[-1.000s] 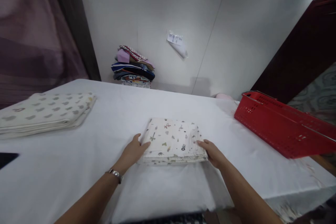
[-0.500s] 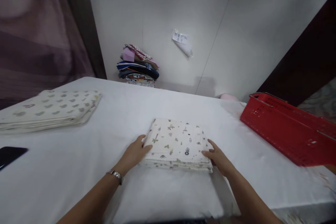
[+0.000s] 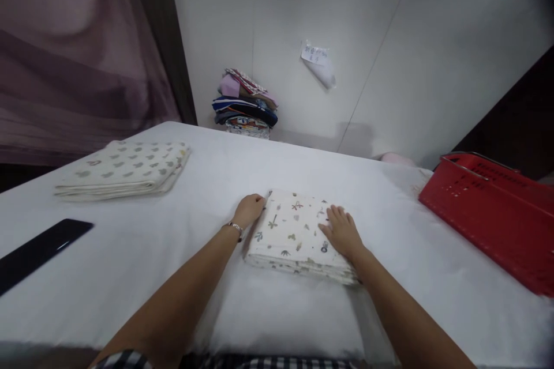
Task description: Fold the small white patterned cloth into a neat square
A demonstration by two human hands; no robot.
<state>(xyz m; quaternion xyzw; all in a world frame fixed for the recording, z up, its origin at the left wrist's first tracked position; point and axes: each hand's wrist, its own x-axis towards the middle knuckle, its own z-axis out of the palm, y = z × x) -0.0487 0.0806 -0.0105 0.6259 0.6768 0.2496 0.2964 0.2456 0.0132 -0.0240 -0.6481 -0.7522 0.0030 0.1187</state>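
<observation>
A folded white cloth [image 3: 298,233] with small plant and figure prints lies in front of me, its layered edge facing me. My left hand [image 3: 250,210], a metal band on its wrist, is at the cloth's far left corner. Its fingers are curled closed on the edge there, fingertips partly hidden. On the right part of the cloth's top my right hand [image 3: 344,233] lies flat, fingers stretched out.
A white-covered table [image 3: 208,179] holds another folded printed cloth [image 3: 130,167] and a dark phone-like slab [image 3: 47,251] at left. A red basket [image 3: 489,213] stands at right. Beyond the far edge are stacked fabrics [image 3: 245,106] and a paper sign [image 3: 318,60] on the wall.
My left hand has moved from the cloth's left side up to its far left corner. My right hand has gone from the right edge onto the top. The view has shifted left.
</observation>
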